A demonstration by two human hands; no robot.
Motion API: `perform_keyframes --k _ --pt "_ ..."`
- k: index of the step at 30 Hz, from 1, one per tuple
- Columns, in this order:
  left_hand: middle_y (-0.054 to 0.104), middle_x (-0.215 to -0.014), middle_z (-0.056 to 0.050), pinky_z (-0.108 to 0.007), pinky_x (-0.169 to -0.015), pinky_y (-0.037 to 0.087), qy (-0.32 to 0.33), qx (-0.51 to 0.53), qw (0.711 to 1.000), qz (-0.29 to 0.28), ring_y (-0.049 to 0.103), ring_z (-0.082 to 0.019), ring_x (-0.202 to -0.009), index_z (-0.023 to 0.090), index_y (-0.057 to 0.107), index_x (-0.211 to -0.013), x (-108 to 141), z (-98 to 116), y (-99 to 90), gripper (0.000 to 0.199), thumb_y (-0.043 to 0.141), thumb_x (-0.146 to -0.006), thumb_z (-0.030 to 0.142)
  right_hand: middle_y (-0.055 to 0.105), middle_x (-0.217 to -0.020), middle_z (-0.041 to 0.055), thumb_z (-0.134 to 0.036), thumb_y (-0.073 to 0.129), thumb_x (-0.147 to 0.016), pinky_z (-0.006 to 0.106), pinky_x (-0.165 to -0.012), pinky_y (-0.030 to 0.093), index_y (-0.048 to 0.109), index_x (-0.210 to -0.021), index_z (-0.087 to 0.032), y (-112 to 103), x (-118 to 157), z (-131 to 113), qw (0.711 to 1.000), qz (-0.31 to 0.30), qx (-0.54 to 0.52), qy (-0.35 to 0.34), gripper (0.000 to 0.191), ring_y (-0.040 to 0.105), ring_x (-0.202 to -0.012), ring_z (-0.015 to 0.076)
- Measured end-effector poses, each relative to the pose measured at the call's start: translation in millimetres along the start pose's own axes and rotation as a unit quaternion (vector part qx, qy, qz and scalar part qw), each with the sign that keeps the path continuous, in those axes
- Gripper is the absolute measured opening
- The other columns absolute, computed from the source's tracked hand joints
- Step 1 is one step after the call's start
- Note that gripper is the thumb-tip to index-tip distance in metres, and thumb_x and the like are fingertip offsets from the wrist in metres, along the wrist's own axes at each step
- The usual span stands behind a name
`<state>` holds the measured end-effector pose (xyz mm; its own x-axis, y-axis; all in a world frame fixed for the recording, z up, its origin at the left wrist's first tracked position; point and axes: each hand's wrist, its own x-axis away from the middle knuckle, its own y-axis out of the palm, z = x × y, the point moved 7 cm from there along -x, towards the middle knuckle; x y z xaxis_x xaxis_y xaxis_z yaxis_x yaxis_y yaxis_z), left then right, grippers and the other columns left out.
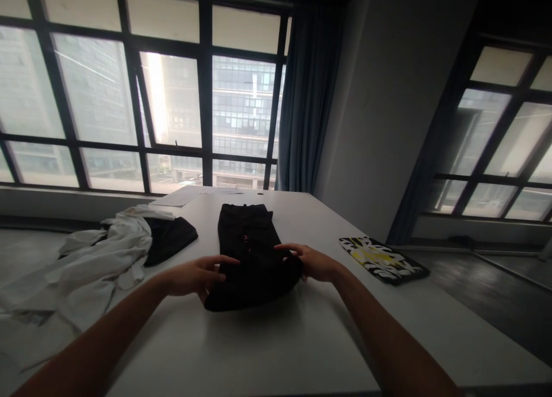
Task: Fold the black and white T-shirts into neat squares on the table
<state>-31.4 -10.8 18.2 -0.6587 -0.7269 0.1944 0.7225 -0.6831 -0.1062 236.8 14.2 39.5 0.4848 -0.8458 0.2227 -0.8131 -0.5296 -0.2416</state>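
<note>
A folded black garment [250, 253] lies lengthwise on the white table in the middle of the view, with a small reddish mark near its centre. Its near end bulges and looks lifted off the tabletop. My left hand [193, 275] grips the near left edge, fingers on top and thumb side toward me. At the near right edge my right hand [314, 261] holds the same cloth, its index finger stretched over the top. Part of the fingers of both hands is hidden under or behind the fabric.
White crumpled clothes [116, 253] and a dark cloth [170, 236] lie on the left. A folded black, white and yellow patterned garment [382, 259] is near the right edge of the white table [297, 339]. Papers [181, 196] lie at the far end, before the windows.
</note>
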Motion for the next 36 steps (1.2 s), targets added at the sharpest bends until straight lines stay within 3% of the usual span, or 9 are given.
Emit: perform_keyframes --k 6,11,15,20,24,27,30,34,36 --pt "0.078 -0.088 -0.008 -0.027 -0.054 0.056 -0.062 -0.034 0.971 -0.23 0.074 -0.021 -0.065 0.022 0.047 -0.143 18.8 -11.4 14.6 0.063 0.067 -0.088 0.045 0.069 -0.084 0.0017 -0.037 0.071 -0.082 0.021 -0.048 0.052 0.049 -0.139 -0.019 3.3 19.6 11.2 0.98 -0.151 0.089 0.098 0.064 0.068 -0.055 0.0132" --pt "0.073 -0.068 -0.001 -0.02 -0.047 0.049 -0.059 -0.151 0.979 -0.124 0.064 -0.013 -0.048 0.021 0.064 -0.125 8.5 -8.5 15.8 0.06 0.077 -0.075 0.053 0.067 -0.08 0.0017 -0.05 0.07 -0.082 0.021 -0.052 0.05 0.064 -0.119 -0.016 -4.7 6.9 10.4 0.978 -0.051 0.198 0.038 0.05 0.064 -0.055 0.0102" --pt "0.064 -0.059 0.003 -0.019 -0.04 0.041 -0.051 -0.291 0.95 -0.105 0.055 -0.011 -0.042 0.022 0.075 -0.103 5.8 -5.1 27.1 0.055 0.09 -0.055 0.043 0.064 -0.083 0.0 -0.044 0.077 -0.076 0.021 -0.055 0.048 0.067 -0.114 -0.018 5.9 -4.9 8.5 0.959 -0.031 0.281 -0.018 0.047 0.062 -0.061 0.0101" --pt "0.058 -0.049 0.002 -0.019 -0.037 0.035 -0.056 -0.305 0.947 -0.084 0.048 -0.01 -0.04 0.018 0.073 -0.072 14.7 -3.0 21.7 0.028 0.081 -0.068 0.044 0.059 -0.072 -0.0038 -0.016 0.079 -0.07 0.021 -0.06 0.044 0.071 -0.108 -0.017 9.7 -12.4 14.3 0.925 -0.033 0.378 -0.021 0.038 0.056 -0.064 0.0097" --pt "0.058 -0.047 0.002 -0.02 -0.037 0.033 -0.053 -0.255 0.955 -0.143 0.044 -0.009 -0.037 0.018 0.077 -0.088 27.3 -1.4 11.4 0.037 0.075 -0.074 0.051 0.06 -0.072 -0.0027 -0.019 0.075 -0.074 0.023 -0.06 0.043 0.073 -0.109 -0.017 -3.7 -8.8 18.7 0.928 -0.041 0.37 -0.001 0.036 0.056 -0.061 0.0106" --pt "0.053 -0.048 0.003 -0.021 -0.04 0.031 0.005 -0.26 0.959 -0.112 0.04 -0.009 -0.04 0.017 0.076 -0.1 26.1 12.9 10.4 0.05 0.071 -0.074 0.061 0.063 -0.077 0.0008 -0.038 0.073 -0.079 0.024 -0.063 0.042 0.076 -0.102 -0.018 -8.5 -0.5 1.8 0.917 -0.004 0.393 -0.068 0.03 0.055 -0.066 0.0119" --pt "0.053 -0.055 0.003 -0.021 -0.046 0.032 0.079 -0.332 0.939 -0.042 0.041 -0.009 -0.047 0.018 0.076 -0.098 19.8 30.1 29.6 0.053 0.072 -0.072 0.064 0.062 -0.079 0.0017 -0.048 0.072 -0.08 0.023 -0.063 0.041 0.077 -0.098 -0.018 8.0 11.2 -17.5 0.913 -0.005 0.386 -0.129 0.036 0.054 -0.07 0.0124" --pt "0.064 -0.073 0.0 -0.024 -0.055 0.038 0.103 -0.481 0.87 -0.045 0.054 -0.015 -0.06 0.023 0.071 -0.111 11.9 30.7 75.4 0.064 0.085 -0.057 0.056 0.063 -0.089 -0.0004 -0.052 0.087 -0.057 0.021 -0.061 0.043 0.069 -0.117 -0.022 55.2 19.7 -14.7 0.913 -0.124 0.38 -0.081 0.07 0.057 -0.073 0.0129" --pt "0.066 -0.077 -0.001 -0.025 -0.058 0.04 0.119 -0.506 0.853 -0.045 0.056 -0.017 -0.064 0.023 0.072 -0.104 9.4 30.5 84.4 0.048 0.08 -0.067 0.052 0.063 -0.094 -0.0001 -0.044 0.092 -0.051 0.021 -0.06 0.043 0.067 -0.12 -0.023 70.0 19.1 -12.3 0.896 -0.131 0.419 -0.072 0.077 0.057 -0.074 0.0139"
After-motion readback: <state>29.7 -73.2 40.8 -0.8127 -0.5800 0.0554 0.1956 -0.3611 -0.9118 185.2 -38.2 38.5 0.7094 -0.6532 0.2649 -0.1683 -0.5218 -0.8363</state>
